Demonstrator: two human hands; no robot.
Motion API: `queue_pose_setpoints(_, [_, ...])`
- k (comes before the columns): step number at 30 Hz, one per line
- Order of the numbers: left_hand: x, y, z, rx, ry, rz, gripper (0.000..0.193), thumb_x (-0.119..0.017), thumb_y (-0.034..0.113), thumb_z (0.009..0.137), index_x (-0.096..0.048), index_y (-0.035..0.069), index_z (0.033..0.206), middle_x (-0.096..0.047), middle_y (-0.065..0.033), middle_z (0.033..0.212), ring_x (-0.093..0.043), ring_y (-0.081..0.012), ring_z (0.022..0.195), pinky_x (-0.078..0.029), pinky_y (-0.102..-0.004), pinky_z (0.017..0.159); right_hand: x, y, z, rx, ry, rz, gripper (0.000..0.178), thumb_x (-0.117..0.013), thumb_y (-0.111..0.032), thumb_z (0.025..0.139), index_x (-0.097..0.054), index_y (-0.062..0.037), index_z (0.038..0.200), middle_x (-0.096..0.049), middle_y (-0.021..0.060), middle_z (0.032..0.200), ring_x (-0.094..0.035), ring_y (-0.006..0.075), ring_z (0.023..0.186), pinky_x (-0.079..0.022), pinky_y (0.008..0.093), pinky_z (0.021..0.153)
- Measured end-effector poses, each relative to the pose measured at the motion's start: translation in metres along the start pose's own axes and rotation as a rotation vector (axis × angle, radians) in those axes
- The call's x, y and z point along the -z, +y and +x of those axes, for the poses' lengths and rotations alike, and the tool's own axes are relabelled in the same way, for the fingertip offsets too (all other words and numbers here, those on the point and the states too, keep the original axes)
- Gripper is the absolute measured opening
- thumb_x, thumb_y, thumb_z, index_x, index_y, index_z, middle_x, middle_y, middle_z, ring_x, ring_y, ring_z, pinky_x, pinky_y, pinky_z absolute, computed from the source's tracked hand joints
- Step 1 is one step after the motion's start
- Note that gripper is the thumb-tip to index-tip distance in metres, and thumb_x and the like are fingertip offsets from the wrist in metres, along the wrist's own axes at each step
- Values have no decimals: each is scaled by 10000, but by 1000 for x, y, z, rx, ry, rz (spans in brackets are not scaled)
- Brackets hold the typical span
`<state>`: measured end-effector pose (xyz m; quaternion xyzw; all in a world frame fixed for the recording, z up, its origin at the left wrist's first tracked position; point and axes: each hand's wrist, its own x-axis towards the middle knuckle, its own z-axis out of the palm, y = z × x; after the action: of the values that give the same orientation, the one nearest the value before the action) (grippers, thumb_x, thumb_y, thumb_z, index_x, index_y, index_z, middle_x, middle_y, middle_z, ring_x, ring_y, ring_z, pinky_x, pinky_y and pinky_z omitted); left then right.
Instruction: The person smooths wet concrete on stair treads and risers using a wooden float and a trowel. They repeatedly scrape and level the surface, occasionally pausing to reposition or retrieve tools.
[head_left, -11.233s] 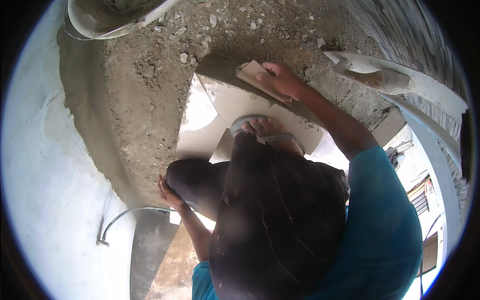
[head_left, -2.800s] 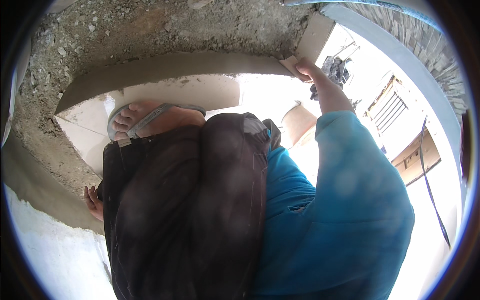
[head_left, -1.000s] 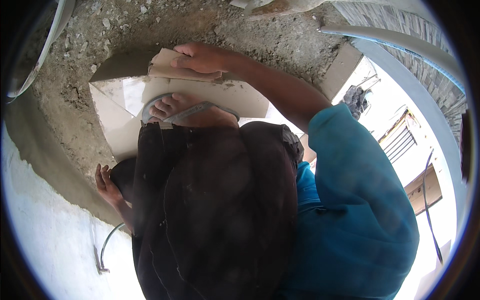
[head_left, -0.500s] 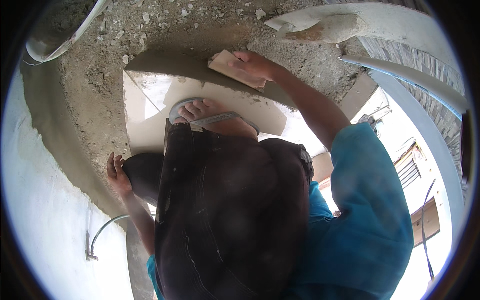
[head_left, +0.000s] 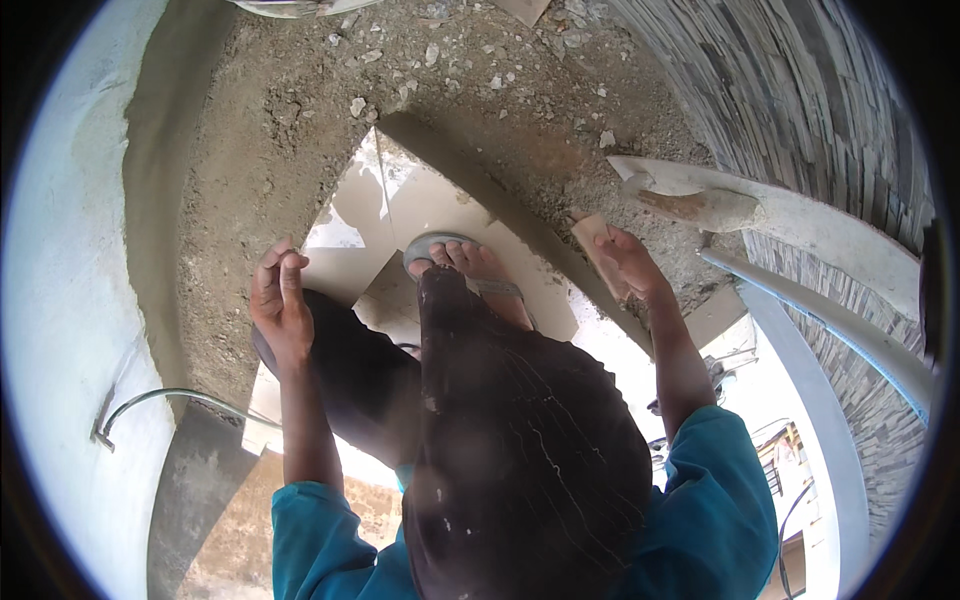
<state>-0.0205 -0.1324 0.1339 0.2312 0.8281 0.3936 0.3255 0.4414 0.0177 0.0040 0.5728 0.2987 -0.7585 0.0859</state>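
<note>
My right hand (head_left: 634,265) grips a flat wooden block (head_left: 600,252) resting against a smooth band of grey mortar (head_left: 520,210). The band runs diagonally along the edge of pale tiles (head_left: 432,200), some smeared with mortar. My left hand (head_left: 283,305) is raised beside my bent left knee, fingers loosely curled and apart, with nothing visible in it. My sandalled foot (head_left: 475,262) stands on the tiles between my hands.
Rough ground with stone chips (head_left: 480,90) lies beyond the mortar band. At right are a long pale curved board (head_left: 820,220), a pipe (head_left: 830,320) and a stone-clad wall (head_left: 800,90). A hose (head_left: 180,393) comes out of the white wall (head_left: 60,250) at left.
My view has turned and shifted. The left hand has come up from beside the knee, its fingers more curled. The right hand, still with the wooden block, is farther along the mortar band toward me.
</note>
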Motion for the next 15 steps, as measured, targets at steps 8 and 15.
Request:
queue_pose_setpoints(8, [-92, 24, 26, 188, -689, -772, 498, -582, 211, 1038, -460, 8, 1476, -573, -133, 1432, -555, -221, 1309, -451, -395, 1088, -161, -169, -4, 314, -852, 665, 575, -632, -211, 1010, -402, 8, 1489, -603, 133, 1346, -631, 213, 1207, -528, 397, 1014])
queue_pose_setpoints(15, [-42, -2, 29, 278, -519, -1451, 696, -662, 438, 925, -486, -23, 1416, -561, -168, 1400, -540, -357, 1319, -420, -516, 1154, -284, -198, 12, 9, -834, 548, 492, -651, -293, 1028, -512, -16, 1409, -620, 76, 1242, -626, 143, 1113, -530, 308, 939])
